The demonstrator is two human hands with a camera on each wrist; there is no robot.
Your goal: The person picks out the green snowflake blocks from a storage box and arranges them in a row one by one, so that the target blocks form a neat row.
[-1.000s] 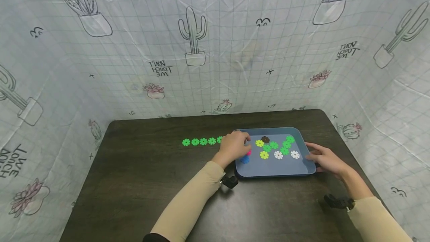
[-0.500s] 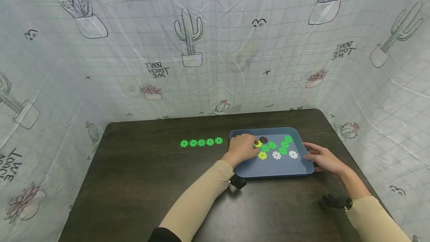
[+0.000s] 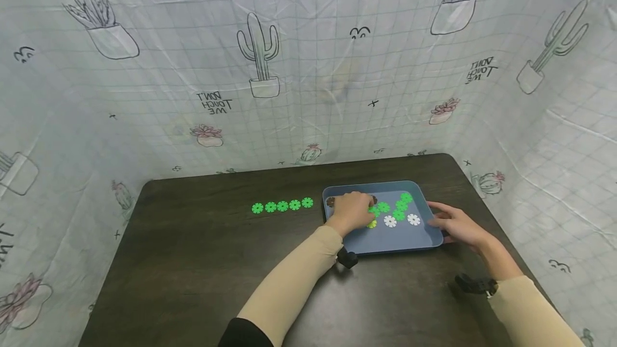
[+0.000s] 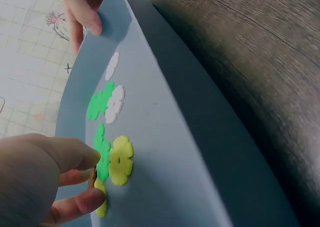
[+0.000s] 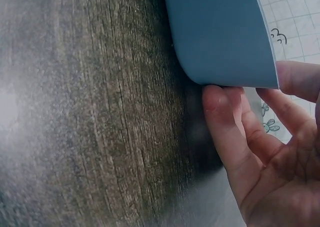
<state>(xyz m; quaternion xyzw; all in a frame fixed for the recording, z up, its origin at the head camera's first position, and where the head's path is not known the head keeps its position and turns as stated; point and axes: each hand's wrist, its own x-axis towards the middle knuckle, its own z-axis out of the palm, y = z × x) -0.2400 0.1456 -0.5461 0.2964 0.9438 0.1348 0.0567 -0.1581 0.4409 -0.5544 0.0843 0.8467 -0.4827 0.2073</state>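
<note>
A blue-grey tray (image 3: 400, 239) holds flat notched plastic snowflake discs. My left hand (image 3: 351, 211) reaches down into it, thumb and fingers slightly bent and apart. In the left wrist view, its fingertips (image 4: 91, 199) are right at a green disc (image 4: 103, 162) and a yellow disc (image 4: 101, 201), with a brown edge showing between them. Another yellow disc (image 4: 121, 160) lies beside the green one. My right hand (image 3: 458, 226) grips the tray's right end, thumb over the rim and fingers (image 5: 220, 109) against the outside.
Several green discs (image 3: 282, 206) form a row on the dark wooden table (image 3: 202, 261), left of the tray. White discs (image 3: 390, 221) and more green discs (image 3: 399, 215) lie in the tray's right half, a brown disc (image 3: 330, 202) at its left. A patterned cloth (image 3: 308, 68) hangs behind.
My left hand has moved right, from the tray's left end to its middle, now covering the pink and blue discs. The right hand stays on the tray's right end. The head view has shifted slightly.
</note>
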